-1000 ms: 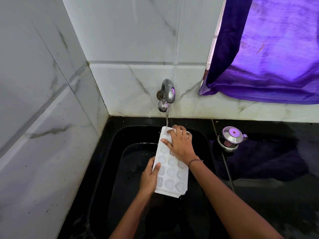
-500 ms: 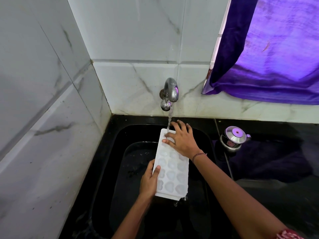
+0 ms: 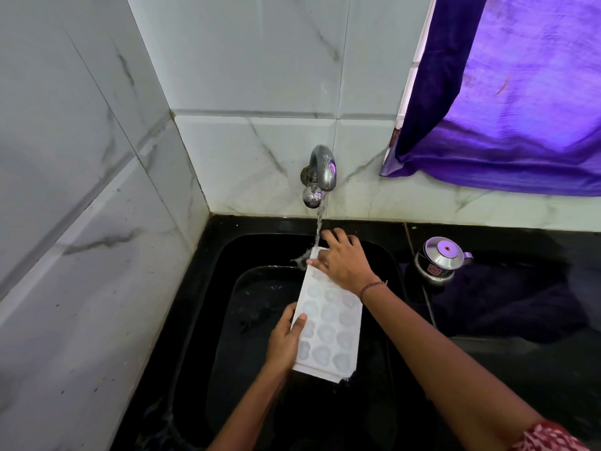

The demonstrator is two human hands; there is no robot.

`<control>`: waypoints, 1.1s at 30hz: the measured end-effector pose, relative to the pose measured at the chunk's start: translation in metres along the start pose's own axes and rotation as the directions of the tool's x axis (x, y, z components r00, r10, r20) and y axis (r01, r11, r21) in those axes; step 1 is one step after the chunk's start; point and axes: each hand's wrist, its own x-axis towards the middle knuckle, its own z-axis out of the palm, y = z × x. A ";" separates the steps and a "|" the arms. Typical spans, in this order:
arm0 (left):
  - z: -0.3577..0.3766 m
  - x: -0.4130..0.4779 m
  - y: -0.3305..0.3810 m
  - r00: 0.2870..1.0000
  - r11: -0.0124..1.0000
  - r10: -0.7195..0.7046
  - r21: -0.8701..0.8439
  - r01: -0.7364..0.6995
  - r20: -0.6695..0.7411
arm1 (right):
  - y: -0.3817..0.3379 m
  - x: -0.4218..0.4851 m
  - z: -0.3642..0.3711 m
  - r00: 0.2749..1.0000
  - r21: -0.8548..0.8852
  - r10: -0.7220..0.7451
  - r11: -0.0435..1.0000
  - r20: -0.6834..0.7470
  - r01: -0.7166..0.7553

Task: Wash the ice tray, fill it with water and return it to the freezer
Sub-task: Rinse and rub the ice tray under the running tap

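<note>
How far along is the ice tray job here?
Done: the tap runs and the ice tray is over the sink. In hand: washing; the left hand grips its side, the right hand rests on the far end under the stream. Left: filling and the freezer, which is not in view.

Black counter with sunken sink, steel lidded pot beside dark purple cloth.

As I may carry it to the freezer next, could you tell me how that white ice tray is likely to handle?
Probably slippery: tap water runs over the ice tray. It looks stiff: no sag shows though the left hand grips just one edge. Likely light empty, but its shallow open cups would probably spill if tilted once filled.
</note>
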 end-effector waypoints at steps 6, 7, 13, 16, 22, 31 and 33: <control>-0.010 0.006 0.002 1.000 1.000 0.003 -0.016 -0.003 -0.014 | -0.001 -0.001 0.006 0.999 0.040 -0.033 0.999 0.036 0.031; -0.009 0.004 0.002 1.000 1.000 0.006 -0.015 -0.007 -0.014 | -0.002 -0.001 0.006 0.999 0.030 -0.028 0.999 0.034 0.027; -0.006 0.002 0.001 0.999 0.999 0.018 -0.030 -0.018 -0.026 | -0.010 0.001 0.006 0.999 0.099 0.024 0.995 -0.027 -0.021; -0.005 0.003 -0.002 0.999 0.999 0.021 -0.027 -0.022 -0.029 | -0.008 0.000 0.009 0.997 0.169 0.065 0.984 -0.050 -0.055; -0.002 0.003 -0.004 0.998 0.999 0.027 -0.030 -0.028 -0.049 | -0.008 -0.007 0.013 0.966 0.424 0.196 0.899 -0.171 -0.108; -0.016 0.002 -0.005 0.995 0.995 0.009 -0.096 -0.019 -0.103 | -0.003 -0.011 0.028 0.983 0.312 0.152 0.943 -0.107 -0.113; -0.017 0.001 -0.006 0.994 0.994 0.021 -0.100 -0.031 -0.105 | -0.008 -0.010 0.028 0.991 0.282 0.109 0.956 -0.077 -0.083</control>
